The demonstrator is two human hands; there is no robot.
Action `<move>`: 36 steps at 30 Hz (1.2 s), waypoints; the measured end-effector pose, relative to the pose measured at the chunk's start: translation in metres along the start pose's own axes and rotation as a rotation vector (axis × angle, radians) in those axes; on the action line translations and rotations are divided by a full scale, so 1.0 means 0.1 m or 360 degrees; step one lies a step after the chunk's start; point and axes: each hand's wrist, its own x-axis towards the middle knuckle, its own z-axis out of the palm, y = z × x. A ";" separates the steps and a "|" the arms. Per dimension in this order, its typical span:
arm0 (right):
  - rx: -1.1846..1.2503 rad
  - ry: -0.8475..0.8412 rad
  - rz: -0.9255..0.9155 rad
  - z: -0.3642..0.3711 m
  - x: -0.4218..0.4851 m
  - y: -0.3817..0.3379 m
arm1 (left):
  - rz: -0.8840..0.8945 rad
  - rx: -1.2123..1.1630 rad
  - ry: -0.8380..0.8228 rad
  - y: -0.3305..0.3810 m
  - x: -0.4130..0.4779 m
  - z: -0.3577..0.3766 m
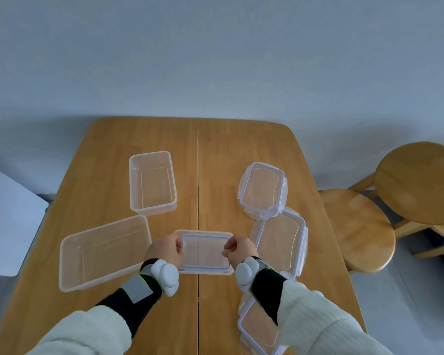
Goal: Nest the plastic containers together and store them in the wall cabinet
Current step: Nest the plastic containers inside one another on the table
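Left hand (pixel 166 249) and right hand (pixel 240 249) are clamped on opposite ends of the lidded container (pixel 205 253), presumably for unclipping before nesting.

Four blue-rimmed lids (pixel 262 190) (pixel 280 242) (pixel 205 252) (pixel 258 326), two open clear containers (pixel 153 183) (pixel 103 252), two hands (pixel 166 248) (pixel 241 249), one wooden table (pixel 241 149), at least two stools (pixel 356 226) (pixel 418 183).

The desk (pixel 228 155) is honey-brown wood with fine grain and one dark seam running from 12 to 6 o'clock. The small container (pixel 153 183) at 10 o'clock and the large container (pixel 103 252) at 8 o'clock are clear and colourless. The middle container (pixel 205 252), the small lid (pixel 262 190) at 2 o'clock, the large lid (pixel 280 244) at 3 and the near lid (pixel 258 326) at 5 are clear too, each with a pale blue outline. The sleeves (pixel 87 331) are ribbed off-white and the wrist bands (pixel 123 308) are black with a grey patch. The stools (pixel 356 226) match the desk, and the wall (pixel 215 60) is plain blue-grey.
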 end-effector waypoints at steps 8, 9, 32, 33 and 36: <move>0.0249 0.0242 -0.0005 -0.65 0.01 0.24 | -0.0185 -0.1188 -0.0964 0.49 -0.37 0.20; 0.0215 0.0275 0.0068 -0.74 0.00 0.36 | -0.0255 -0.1163 -0.1127 0.51 -0.45 0.30; 0.0407 -0.0147 0.0427 -1.09 -0.45 0.84 | -0.0639 -0.1084 -0.0924 0.68 -0.71 0.58; 0.0529 -0.0150 0.0433 -1.15 -0.45 0.77 | -0.0685 -0.1265 -0.0949 0.68 -0.74 0.45; 0.1002 -0.0211 0.0394 -1.17 -0.46 0.55 | -0.0608 -0.1613 -0.0904 0.62 -0.70 0.04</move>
